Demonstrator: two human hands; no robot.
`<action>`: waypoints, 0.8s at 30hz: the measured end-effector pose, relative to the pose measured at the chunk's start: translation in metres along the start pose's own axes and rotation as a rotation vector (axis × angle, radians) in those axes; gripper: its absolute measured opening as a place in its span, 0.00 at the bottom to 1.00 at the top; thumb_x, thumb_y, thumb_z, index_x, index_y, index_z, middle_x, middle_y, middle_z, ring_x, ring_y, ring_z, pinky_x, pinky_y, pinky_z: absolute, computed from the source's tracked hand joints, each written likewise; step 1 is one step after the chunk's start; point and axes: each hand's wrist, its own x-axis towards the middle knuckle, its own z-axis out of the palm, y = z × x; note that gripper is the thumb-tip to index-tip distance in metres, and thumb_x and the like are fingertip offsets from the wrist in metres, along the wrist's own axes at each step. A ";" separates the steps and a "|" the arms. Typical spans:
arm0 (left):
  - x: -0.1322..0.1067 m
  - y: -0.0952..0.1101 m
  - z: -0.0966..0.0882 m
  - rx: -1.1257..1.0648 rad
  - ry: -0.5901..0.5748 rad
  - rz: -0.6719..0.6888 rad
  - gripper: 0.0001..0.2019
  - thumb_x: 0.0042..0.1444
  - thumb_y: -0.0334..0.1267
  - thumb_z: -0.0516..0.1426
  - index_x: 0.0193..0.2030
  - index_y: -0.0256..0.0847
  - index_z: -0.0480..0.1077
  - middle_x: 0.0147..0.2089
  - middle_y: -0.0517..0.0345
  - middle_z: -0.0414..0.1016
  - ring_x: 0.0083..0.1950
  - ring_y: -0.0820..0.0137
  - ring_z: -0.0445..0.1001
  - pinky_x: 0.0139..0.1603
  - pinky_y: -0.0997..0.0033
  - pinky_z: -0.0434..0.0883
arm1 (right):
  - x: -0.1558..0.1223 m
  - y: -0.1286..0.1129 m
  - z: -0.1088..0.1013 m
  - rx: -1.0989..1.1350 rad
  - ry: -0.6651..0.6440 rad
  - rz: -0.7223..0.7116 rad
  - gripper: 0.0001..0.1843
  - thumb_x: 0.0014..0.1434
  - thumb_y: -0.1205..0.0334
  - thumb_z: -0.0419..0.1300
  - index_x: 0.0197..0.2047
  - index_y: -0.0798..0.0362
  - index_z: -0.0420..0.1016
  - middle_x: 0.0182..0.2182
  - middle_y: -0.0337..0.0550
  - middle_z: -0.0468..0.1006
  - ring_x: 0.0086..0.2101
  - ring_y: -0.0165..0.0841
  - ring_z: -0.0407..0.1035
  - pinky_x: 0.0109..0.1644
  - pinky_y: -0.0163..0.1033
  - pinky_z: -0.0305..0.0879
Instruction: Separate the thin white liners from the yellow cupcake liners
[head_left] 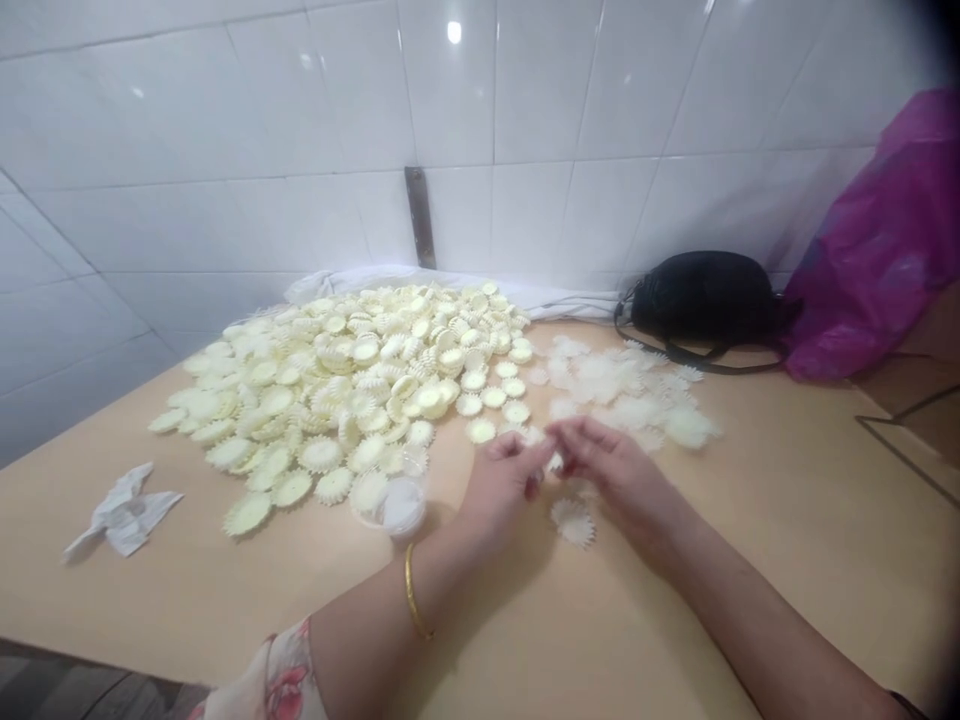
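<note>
My left hand (506, 485) and my right hand (619, 475) meet above the table, fingertips pinched close together. Between them shows a small pale piece (533, 436), partly covered by the fingers and blurred. Just below my hands a whitish disc with a toothed edge (574, 522) lies on the tabletop. To the left spreads a large heap of pale yellow round pieces with frilled edges (360, 370). Behind my right hand lies a flatter group of thin white toothed discs (607, 385). Beside my left wrist stands a small clear tub (390, 503) with something white in it.
A crumpled white tissue (124, 512) lies at the left of the wooden-coloured table (750, 500). At the back right are a black bag with a strap (701, 298) and a pink plastic bag (881, 250). White cloth (562, 300) runs along the tiled wall (540, 110).
</note>
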 end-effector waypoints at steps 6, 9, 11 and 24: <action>0.000 -0.002 0.000 -0.090 -0.025 -0.026 0.17 0.43 0.49 0.62 0.21 0.37 0.63 0.16 0.65 0.57 0.18 0.80 0.54 0.21 0.75 0.51 | -0.004 -0.005 0.004 -0.189 -0.041 -0.151 0.11 0.50 0.55 0.62 0.37 0.50 0.73 0.32 0.40 0.75 0.35 0.34 0.68 0.42 0.38 0.64; -0.001 0.003 0.003 -0.183 -0.068 -0.111 0.20 0.45 0.53 0.59 0.23 0.36 0.65 0.19 0.61 0.62 0.20 0.78 0.59 0.22 0.75 0.55 | -0.005 -0.007 0.007 -0.242 -0.024 -0.167 0.09 0.53 0.56 0.59 0.36 0.51 0.74 0.29 0.41 0.75 0.32 0.34 0.69 0.41 0.39 0.64; -0.001 0.008 0.006 -0.233 -0.084 -0.177 0.23 0.46 0.58 0.55 0.24 0.36 0.65 0.22 0.58 0.65 0.21 0.76 0.62 0.25 0.74 0.59 | -0.005 -0.007 0.007 -0.289 0.056 -0.175 0.10 0.54 0.55 0.58 0.33 0.52 0.74 0.26 0.40 0.75 0.30 0.34 0.69 0.38 0.39 0.64; -0.005 0.011 0.009 -0.136 0.079 -0.140 0.11 0.41 0.34 0.63 0.23 0.37 0.63 0.19 0.61 0.66 0.20 0.77 0.63 0.25 0.75 0.59 | 0.001 0.002 0.000 -0.117 -0.006 0.010 0.20 0.53 0.46 0.57 0.22 0.54 0.73 0.21 0.42 0.73 0.25 0.31 0.66 0.32 0.36 0.65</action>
